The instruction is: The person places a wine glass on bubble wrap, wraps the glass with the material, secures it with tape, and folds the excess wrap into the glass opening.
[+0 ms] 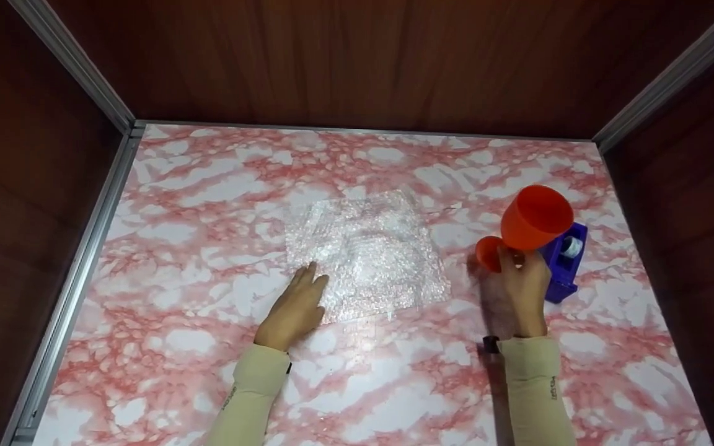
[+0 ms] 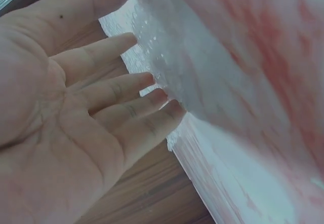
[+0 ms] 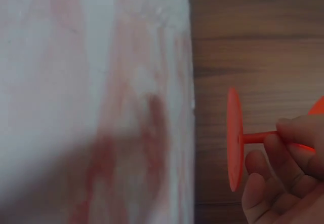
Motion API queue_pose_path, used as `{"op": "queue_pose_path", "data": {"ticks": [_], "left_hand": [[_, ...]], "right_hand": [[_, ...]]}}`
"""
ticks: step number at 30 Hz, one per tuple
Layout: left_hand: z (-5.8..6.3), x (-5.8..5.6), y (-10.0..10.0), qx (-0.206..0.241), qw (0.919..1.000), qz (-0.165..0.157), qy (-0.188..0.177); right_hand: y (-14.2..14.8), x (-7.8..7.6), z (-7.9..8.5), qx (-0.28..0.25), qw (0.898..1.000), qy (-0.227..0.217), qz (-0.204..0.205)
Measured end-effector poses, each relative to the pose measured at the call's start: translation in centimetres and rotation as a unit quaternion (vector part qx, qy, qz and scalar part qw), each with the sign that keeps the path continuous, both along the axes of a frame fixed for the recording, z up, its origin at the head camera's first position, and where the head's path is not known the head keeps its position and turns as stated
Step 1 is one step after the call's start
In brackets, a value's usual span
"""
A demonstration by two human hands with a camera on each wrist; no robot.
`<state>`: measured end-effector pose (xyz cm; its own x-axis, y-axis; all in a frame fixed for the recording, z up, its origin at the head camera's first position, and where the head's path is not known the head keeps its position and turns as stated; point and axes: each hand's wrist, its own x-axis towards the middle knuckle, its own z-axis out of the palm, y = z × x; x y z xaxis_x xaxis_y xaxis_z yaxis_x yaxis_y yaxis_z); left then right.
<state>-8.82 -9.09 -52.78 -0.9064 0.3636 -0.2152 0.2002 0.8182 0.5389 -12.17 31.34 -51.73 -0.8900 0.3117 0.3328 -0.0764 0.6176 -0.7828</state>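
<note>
An orange plastic goblet [image 1: 538, 217] is tilted above the right side of the table, its bowl to the back right. My right hand [image 1: 525, 279] grips it by the stem, with the round foot [image 3: 234, 138] sticking out beyond the fingers in the right wrist view. A square sheet of clear bubble wrap [image 1: 372, 257] lies flat in the middle of the table. At the sheet's near left edge is my left hand [image 1: 292, 310], palm down, fingers spread and fairly straight, fingertips on the wrap.
Just behind the right hand stands a purple tape dispenser [image 1: 561, 269] with a small white roll [image 1: 571, 247] in it, partly covered by the goblet. Dark wood panels [image 1: 357, 68] wall the marbled red-and-white table [image 1: 208, 248] at the back and sides.
</note>
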Motion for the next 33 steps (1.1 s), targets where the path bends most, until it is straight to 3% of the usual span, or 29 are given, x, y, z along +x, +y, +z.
{"op": "queue_pose_path", "data": {"ticks": [5,9,15,21,27,33], "left_hand": [[0.1,-0.3,0.6,0.004,0.9998,-0.017,-0.014],[0.1,-0.3,1.3,0.013,0.999,-0.023,-0.037],[0.1,-0.1,2.5,0.008,0.9983,-0.049,-0.031],[0.1,0.6,3.7,-0.002,0.9966,-0.078,-0.026],[0.1,1.0,4.2,-0.003,0.9963,-0.084,-0.015],[0.4,1.4,4.0,0.006,0.9958,-0.089,0.022]], "right_hand": [[-0.3,1.0,0.7,0.058,0.997,0.057,0.003],[-0.5,1.8,1.3,0.056,0.996,0.064,0.015],[-0.7,3.0,2.1,0.06,0.995,0.071,0.024],[-0.8,3.5,2.4,0.068,0.995,0.068,0.021],[-1.3,3.8,2.9,0.071,0.996,0.053,0.026],[-2.6,3.9,3.4,0.066,0.995,0.031,0.063]]}}
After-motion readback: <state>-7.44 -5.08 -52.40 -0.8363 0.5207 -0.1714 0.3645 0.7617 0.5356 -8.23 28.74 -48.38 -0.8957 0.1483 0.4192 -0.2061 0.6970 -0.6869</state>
